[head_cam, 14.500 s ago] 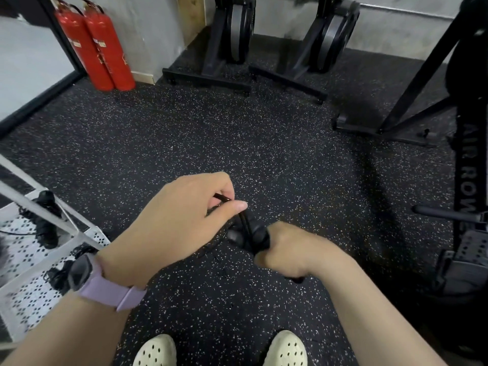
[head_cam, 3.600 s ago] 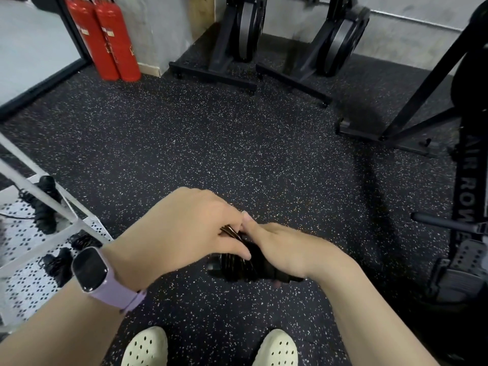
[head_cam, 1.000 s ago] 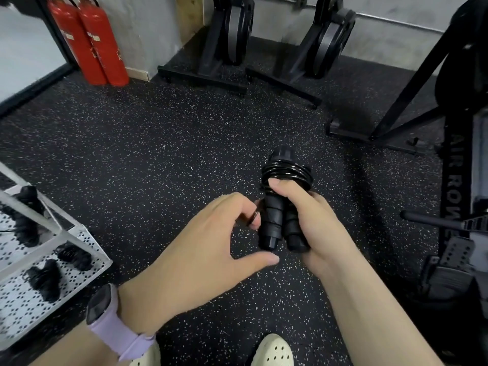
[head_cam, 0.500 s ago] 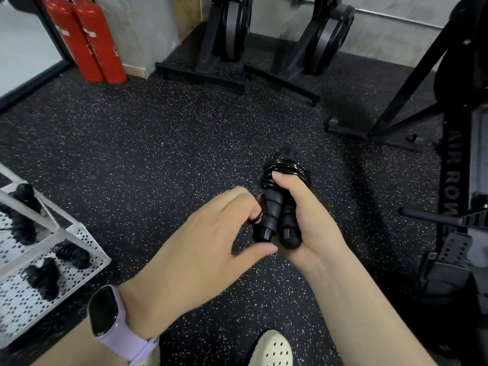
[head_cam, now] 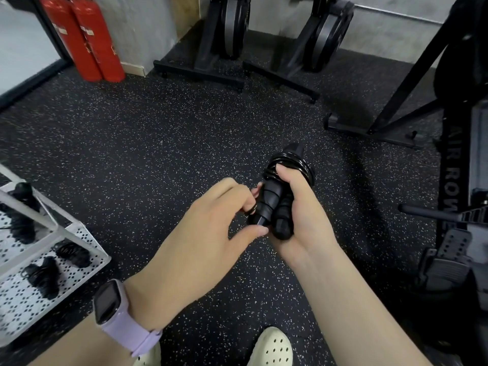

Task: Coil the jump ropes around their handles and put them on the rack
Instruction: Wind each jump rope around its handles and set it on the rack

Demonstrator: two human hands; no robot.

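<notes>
1. Jump rope (head_cam: 287, 165), coiled round its paired handles (head_cam: 272, 207), sits gripped in our right hand (head_cam: 303, 215).
2. Left hand (head_cam: 200, 233) fingers pinch the rope's loose end (head_cam: 250, 208).
3. Remaining, we judge: tuck, then shelve on the rack (head_cam: 87, 260) beside other coiled ropes (head_cam: 42, 276).

There is only one view, from a camera on the person's head. It looks forward and steeply down, close above both forearms, with the speckled floor (head_cam: 148, 143) filling the middle and a wall at the upper edge.
</notes>
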